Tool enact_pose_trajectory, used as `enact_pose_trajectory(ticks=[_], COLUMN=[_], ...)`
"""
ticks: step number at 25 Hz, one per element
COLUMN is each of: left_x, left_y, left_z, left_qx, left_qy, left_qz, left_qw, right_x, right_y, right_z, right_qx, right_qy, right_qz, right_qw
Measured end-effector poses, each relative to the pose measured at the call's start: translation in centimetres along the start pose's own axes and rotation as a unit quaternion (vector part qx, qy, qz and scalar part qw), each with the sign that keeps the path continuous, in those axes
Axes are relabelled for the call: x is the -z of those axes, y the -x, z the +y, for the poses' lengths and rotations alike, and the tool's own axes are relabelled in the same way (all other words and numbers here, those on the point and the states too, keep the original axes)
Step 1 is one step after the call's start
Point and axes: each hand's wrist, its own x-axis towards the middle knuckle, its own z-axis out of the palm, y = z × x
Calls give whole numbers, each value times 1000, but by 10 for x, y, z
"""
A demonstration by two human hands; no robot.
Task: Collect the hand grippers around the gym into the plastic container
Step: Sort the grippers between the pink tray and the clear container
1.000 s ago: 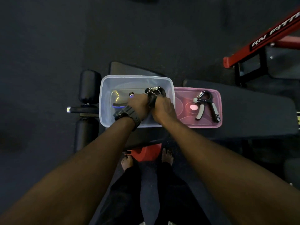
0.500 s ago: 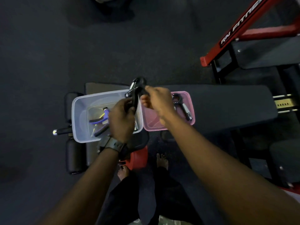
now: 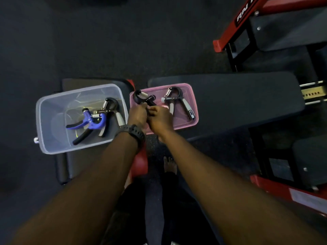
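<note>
A long black padded gym bench (image 3: 230,99) is stretching across the middle of the floor, and a red and black steel frame (image 3: 247,20) is standing behind it at the far right. Two tubs are sitting side by side on the bench pads: a clear rectangular plastic container (image 3: 46,121) on the left and a flat pink plastic lid (image 3: 192,121) just beside it on the right. Inside the clear tub a blue hand gripper (image 3: 92,121) is lying across a black and grey hand gripper (image 3: 113,110), the two touching. On the pink lid a second black and grey hand gripper (image 3: 177,101) is resting alone. The person's forearms are reaching forward together, a black wristwatch (image 3: 131,132) wrapping the left wrist. Over the near left corner of the pink lid the left hand (image 3: 137,114) and the right hand (image 3: 159,119) are meeting, both curling closed around the handles of a black hand gripper (image 3: 144,99). Its handles are disappearing between the clenched fingers (image 3: 152,109), while its looped spring end is sticking up and away from the knuckles, towards the gap between the two tubs.
</note>
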Motion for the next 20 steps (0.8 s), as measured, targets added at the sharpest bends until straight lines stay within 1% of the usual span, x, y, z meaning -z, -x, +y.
enact_pose_trajectory(ticks=[2, 3, 6, 7, 9, 11, 13, 14, 16, 17, 18, 19, 20], left_x=[1, 1, 6, 6, 6, 9, 24, 42, 87, 115, 142, 166, 185], left_y=[-14, -17, -28, -31, -31, -19, -3, 1, 3, -2, -6, -11, -16], left_z=[-6, -7, -6, -5, 0, 16, 33, 40, 45, 43, 40, 35, 29], left_qx=[-1, 0, -6, -7, -7, -68, -142, -172, -212, -223, -223, -218, -208], left_qy=[-44, -49, -75, -68, -22, -42, -36, -18, 1, -24, -86, -179, -281], left_qz=[15, 18, -12, -26, -32, -34, -41, -32, 33, 81, 122, 154, 152], left_qw=[999, 999, 997, 997, 999, 996, 988, 984, 977, 971, 963, 947, 925], right_x=[-20, -25, -19, -10, 14, 33, 37, 32, 9, -9, -30, -51, -73], right_y=[-4, -6, -13, -15, -23, -28, -30, -29, -23, -16, -10, -4, 1], right_z=[9, 12, 20, 21, 19, 8, -9, -22, -51, -68, -82, -93, -100], right_qx=[20, 23, 9, -3, -29, -56, -47, -31, 19, 45, 66, 87, 110], right_qy=[67, 81, 67, 73, 66, 25, -4, -19, -57, -66, -68, -48, -11], right_qz=[48, 48, -11, -16, 11, 41, 57, 54, 33, 7, -25, -54, -75], right_qw=[996, 995, 998, 997, 997, 997, 997, 998, 998, 997, 995, 994, 991])
